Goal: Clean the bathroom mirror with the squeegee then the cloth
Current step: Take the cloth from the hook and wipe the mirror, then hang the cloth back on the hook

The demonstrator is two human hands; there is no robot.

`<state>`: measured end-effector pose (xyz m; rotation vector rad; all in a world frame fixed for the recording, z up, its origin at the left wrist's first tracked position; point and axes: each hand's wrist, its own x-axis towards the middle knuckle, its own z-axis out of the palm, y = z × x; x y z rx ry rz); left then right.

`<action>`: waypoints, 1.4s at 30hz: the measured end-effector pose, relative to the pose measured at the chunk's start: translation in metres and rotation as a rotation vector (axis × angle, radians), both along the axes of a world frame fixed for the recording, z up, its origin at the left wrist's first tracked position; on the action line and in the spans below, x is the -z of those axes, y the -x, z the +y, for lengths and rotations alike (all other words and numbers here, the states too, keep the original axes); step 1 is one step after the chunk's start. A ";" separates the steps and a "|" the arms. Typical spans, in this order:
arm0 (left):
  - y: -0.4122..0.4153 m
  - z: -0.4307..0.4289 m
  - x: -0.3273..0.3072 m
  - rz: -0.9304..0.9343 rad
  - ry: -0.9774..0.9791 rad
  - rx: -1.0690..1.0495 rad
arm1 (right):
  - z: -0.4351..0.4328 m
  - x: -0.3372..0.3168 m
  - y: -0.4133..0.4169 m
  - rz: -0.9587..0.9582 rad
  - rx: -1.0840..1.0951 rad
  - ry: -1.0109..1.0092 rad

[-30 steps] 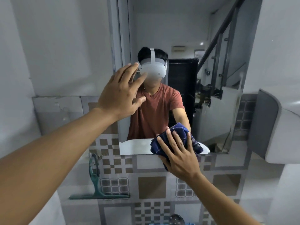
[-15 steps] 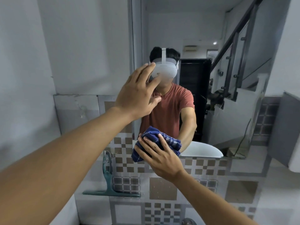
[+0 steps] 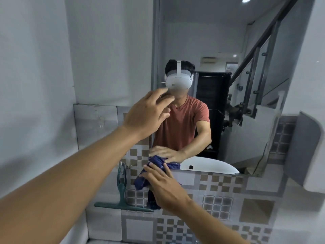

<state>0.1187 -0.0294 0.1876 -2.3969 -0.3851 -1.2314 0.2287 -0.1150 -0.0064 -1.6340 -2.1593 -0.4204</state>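
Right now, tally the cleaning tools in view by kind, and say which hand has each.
Squeegee: 1, green, hanging on the tiled wall, in neither hand.
Cloth: 1, dark blue, pressed at the mirror's lower edge under the right hand.
The left hand is raised by the glass, holding nothing.
Total: 2 tools.

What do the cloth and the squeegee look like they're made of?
Cloth: soft woven fabric, dark blue with faint lighter checks; it bunches and folds under the right hand. Squeegee: probably moulded plastic, teal, smooth and slightly glossy; the blade material can't be told.
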 end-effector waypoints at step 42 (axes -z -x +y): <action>0.155 0.078 -0.036 -0.373 0.523 -0.282 | 0.098 -0.209 0.117 0.168 0.165 -0.306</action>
